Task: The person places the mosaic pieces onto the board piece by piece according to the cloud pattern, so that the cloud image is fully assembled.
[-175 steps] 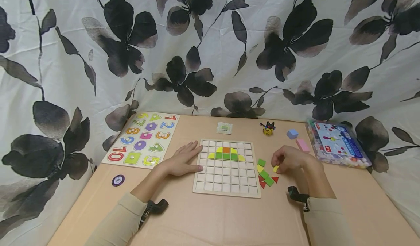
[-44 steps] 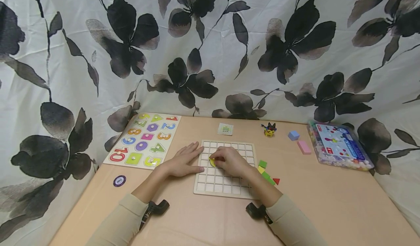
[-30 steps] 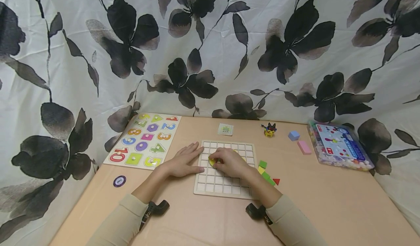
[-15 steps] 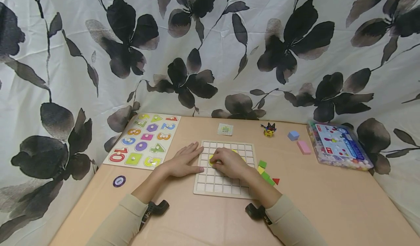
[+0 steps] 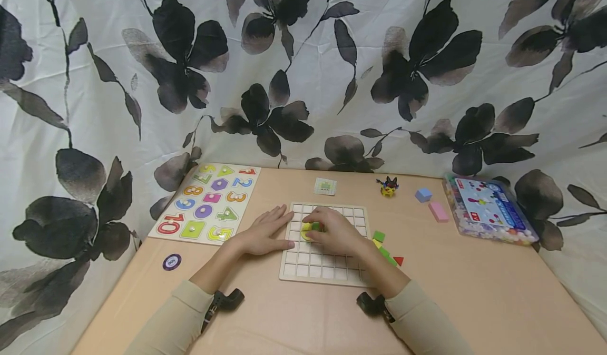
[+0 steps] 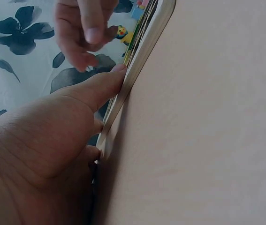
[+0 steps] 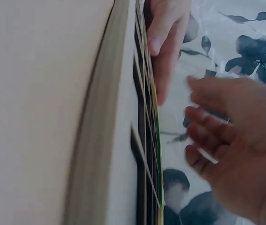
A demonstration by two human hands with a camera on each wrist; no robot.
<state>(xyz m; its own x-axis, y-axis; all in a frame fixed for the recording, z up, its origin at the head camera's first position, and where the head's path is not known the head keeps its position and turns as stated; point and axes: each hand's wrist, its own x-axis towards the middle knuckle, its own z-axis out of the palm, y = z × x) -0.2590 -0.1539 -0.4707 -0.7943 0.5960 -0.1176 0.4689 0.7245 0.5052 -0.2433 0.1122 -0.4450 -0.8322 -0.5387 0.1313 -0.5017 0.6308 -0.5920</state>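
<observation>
Right hand (image 5: pixel 332 231) shifted up grid board (image 5: pixel 327 268); fingers curled over yellow piece (image 5: pixel 306 232).

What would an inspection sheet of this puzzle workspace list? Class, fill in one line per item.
Surface: tan table, bare at the near edge.
Job's things: wooden grid board with yellow piece and green piece; loose coloured pieces to its right.
Clutter: number puzzle board, purple disc, small card, toy figure, blue block, pink block, plastic bead box.
Grips: left hand flat at the board's left edge; right hand over the grid at the yellow piece.
Cables: nothing seen.
Surroundings: flower-print cloth behind.
</observation>
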